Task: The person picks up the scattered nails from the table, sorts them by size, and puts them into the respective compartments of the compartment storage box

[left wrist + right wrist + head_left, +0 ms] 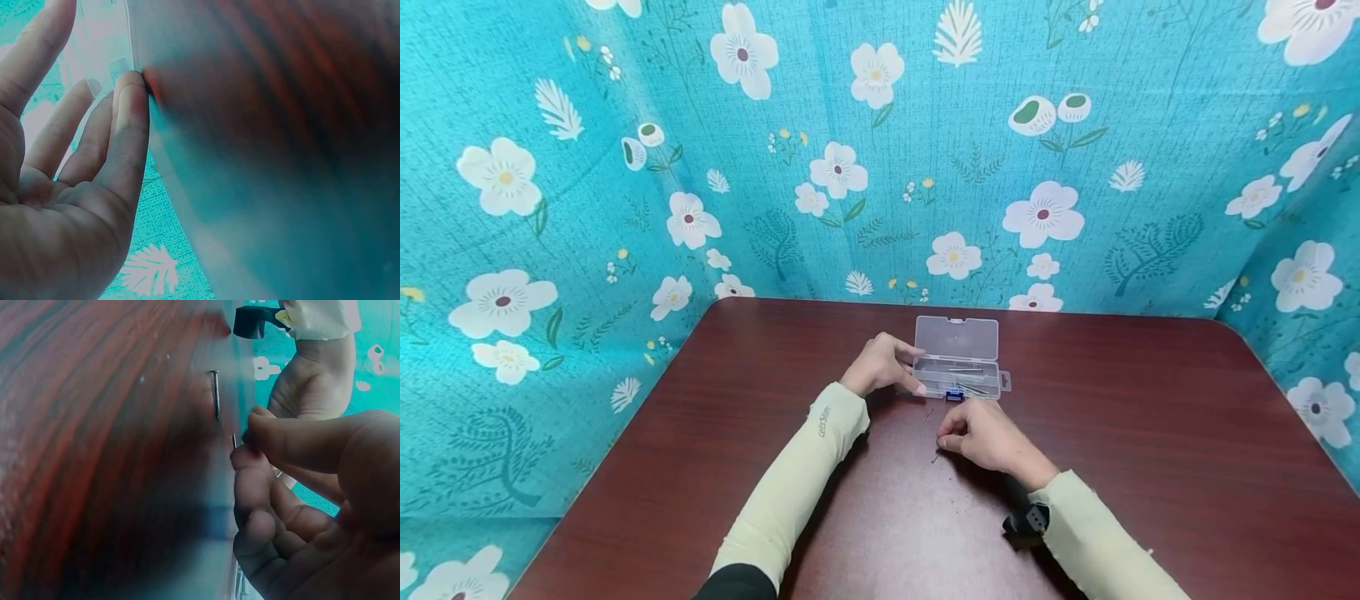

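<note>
A clear plastic box [931,387] lies with its lid [957,338] raised at the back and several metal nails [972,389] inside. My left hand [883,364] holds the box's left end, thumb at the front corner and fingers farther back. In front of the box, my right hand [988,435] is low over the table with thumb and index finger together. Between those fingertips, the end of a small nail [234,441] shows in the right wrist view; the rest is hidden. Beside them another nail [216,397] lies on the wood.
The dark red wooden table [1150,417] has a few tiny specks near the right hand. A blue latch [954,395] is at the box's front, and a hanging tab [1006,381] sticks out on its right. Turquoise flowered cloth [880,167] hangs behind and at both sides.
</note>
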{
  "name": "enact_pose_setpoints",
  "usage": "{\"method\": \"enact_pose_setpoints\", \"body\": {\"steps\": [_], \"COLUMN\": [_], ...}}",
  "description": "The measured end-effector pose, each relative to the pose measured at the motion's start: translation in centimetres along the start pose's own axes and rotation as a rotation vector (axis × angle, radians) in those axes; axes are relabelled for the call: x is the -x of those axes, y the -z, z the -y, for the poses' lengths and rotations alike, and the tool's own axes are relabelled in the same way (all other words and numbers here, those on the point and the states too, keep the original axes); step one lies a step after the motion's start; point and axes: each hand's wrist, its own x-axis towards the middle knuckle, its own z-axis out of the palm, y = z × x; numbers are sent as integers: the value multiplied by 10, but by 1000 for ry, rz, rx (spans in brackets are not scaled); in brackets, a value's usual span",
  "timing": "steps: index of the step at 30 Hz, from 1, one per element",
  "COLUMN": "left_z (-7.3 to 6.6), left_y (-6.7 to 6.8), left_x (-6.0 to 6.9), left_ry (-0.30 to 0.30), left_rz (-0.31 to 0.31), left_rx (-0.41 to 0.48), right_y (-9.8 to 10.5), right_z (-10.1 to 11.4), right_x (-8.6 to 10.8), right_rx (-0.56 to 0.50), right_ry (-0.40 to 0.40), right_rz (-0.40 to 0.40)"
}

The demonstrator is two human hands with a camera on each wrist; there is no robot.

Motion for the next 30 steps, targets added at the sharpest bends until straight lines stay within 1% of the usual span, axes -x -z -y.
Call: {"method": "enact_pose_setpoints", "body": {"steps": [7, 11, 15, 17, 20, 23, 25, 27, 30], "left_z": [-1, -1, -2, -1, -1, -1, -1, -1, -1], "left_y": [1, -1, -3, -3, -3, -3, -3, -2, -2], "left_x": [0, 0, -1, -1, -1, -2, -2, -2, -2], "left_ry": [8, 36, 47, 54, 56, 50, 46, 42, 38], "left_rz": [-9, -11, -19, -18, -17, -19, -22, -21, -19], "left_rx": [-10, -22, -31, -31, -31, -27, -25, -24, -23], "right_y": [-3, -6, -8, -9, -11, -13, -15, -15, -14], "right_z": [5, 5, 6, 7, 9, 13, 14, 15, 15], "right_x": [2, 3, 2, 2, 3, 6, 8, 9, 10], "right_rx": [38, 45, 86, 123, 204, 320, 369, 373, 323], "right_ry": [61, 74, 79, 77, 101, 172, 212, 216, 177], "right_rz": [10, 13, 17, 30, 55, 83, 88, 89, 66]}}
